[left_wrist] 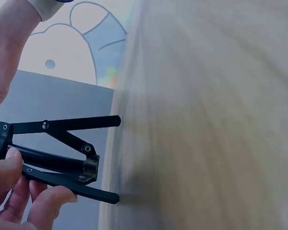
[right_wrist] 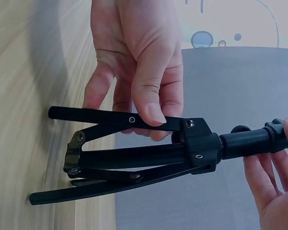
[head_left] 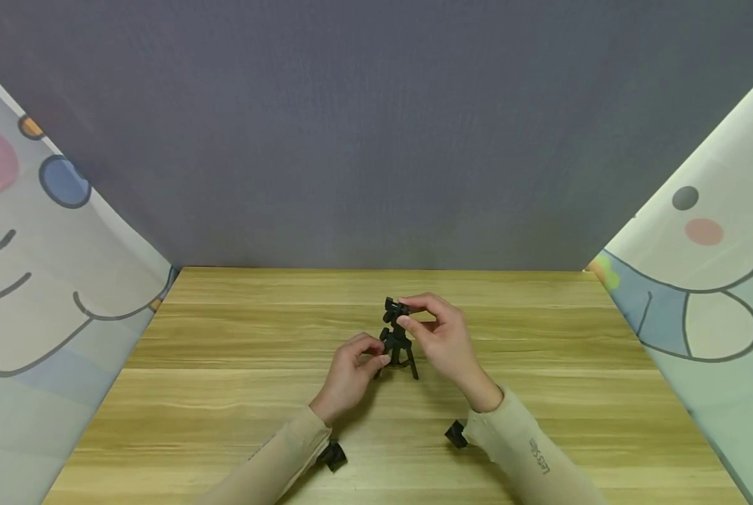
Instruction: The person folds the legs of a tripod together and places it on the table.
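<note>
A small black tabletop tripod stands upright between the two hands, its legs partly spread. My left hand pinches one leg between thumb and fingers. In the right wrist view, the left thumb lies along that leg below the collar. With thumb and fingers, my right hand grips the tripod's upper part near its head. In the left wrist view, the folding braces and leg ends show close to the tabletop. Whether every foot touches the wood cannot be told.
The hands work over a wood-grain table. A grey panel rises behind it, with cartoon-printed sheets at both sides. Black wrist devices sit beside both sleeves.
</note>
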Demonstrator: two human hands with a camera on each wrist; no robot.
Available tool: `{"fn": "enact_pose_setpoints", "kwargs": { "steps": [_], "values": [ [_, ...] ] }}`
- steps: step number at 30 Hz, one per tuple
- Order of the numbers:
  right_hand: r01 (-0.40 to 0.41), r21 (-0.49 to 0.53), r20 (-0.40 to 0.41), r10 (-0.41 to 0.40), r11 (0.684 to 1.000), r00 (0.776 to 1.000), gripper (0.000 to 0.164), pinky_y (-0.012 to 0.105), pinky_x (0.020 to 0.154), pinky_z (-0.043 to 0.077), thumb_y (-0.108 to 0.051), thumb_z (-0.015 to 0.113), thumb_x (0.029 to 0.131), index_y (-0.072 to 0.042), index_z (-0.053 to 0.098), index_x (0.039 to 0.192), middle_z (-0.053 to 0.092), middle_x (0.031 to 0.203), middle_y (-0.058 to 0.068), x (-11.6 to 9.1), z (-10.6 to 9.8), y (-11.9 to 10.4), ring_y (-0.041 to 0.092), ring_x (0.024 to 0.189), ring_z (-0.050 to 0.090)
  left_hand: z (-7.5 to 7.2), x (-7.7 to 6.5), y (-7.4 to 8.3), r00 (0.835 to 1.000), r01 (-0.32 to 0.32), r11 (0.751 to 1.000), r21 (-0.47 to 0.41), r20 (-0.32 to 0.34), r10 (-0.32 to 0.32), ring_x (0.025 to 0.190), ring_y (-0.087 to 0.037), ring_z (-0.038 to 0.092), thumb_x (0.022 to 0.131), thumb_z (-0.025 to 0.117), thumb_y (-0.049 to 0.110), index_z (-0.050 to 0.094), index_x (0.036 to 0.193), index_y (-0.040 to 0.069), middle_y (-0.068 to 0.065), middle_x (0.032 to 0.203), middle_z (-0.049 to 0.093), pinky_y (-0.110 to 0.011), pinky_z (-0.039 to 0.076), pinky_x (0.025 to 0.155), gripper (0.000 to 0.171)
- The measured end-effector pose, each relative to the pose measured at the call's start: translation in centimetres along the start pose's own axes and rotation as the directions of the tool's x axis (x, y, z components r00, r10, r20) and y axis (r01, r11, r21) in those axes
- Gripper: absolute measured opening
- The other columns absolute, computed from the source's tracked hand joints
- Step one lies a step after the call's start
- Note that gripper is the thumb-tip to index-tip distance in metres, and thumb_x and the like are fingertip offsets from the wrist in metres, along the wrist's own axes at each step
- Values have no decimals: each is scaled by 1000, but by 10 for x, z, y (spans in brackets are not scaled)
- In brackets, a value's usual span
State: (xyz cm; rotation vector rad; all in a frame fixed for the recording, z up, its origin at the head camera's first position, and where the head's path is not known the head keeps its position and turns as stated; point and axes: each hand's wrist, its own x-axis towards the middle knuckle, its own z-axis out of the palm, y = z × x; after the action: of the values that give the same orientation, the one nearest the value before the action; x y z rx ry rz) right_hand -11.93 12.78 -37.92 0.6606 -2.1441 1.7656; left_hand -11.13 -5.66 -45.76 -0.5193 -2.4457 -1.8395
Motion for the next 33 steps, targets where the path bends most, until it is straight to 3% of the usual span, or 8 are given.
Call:
{"fn": "enact_pose_setpoints", "kwargs": {
  "steps": [7,12,16,23,28,33],
  "values": [
    [7,-32,-6,-7,999,1000,22,31,70,59,14,69,86,10,67,107,67,101,21,3,2,-33,13,92,63,-2,-3,33,1000,12,997,-79,-14,-13,92,-27,61,88,69,-9,66,90,-8,-18,92,65,-49,49,90,3],
    [-5,-43,-5,5,999,1000,22,31,70,59,15,69,85,10,67,106,67,101,21,3,2,-34,14,92,63,4,-1,14,999,54,992,-115,5,-54,95,-26,59,90,68,-6,66,92,-9,-19,96,64,-42,49,88,5],
    [-12,-27,-7,12,1000,1000,24,32,71,59,16,69,85,9,67,108,67,104,21,2,2,-18,16,94,64,8,0,-2,999,51,992,-117,-14,-53,96,-24,59,90,70,-2,68,93,-5,-12,95,65,-37,49,84,5],
    [-13,43,-28,14,999,1000,26,34,72,59,12,71,85,5,70,110,69,106,18,0,0,-1,14,96,64,6,-1,-3,1000,20,998,-67,-14,-21,94,-19,61,90,73,4,70,95,1,-2,93,66,-40,50,86,6],
    [-18,97,-19,20,995,1000,26,36,76,59,9,72,86,5,70,112,68,109,19,-1,-2,0,16,99,65,2,0,-2,999,45,998,-37,15,-45,92,-17,63,89,74,5,72,97,5,3,92,67,-39,52,85,8],
    [-34,120,-4,35,992,999,28,36,78,58,9,71,87,6,69,115,67,113,20,-2,-4,1,17,101,65,0,0,-1,998,66,995,-68,24,-65,92,-17,64,88,76,8,74,98,6,0,93,69,-35,54,84,11]
  ]
}}
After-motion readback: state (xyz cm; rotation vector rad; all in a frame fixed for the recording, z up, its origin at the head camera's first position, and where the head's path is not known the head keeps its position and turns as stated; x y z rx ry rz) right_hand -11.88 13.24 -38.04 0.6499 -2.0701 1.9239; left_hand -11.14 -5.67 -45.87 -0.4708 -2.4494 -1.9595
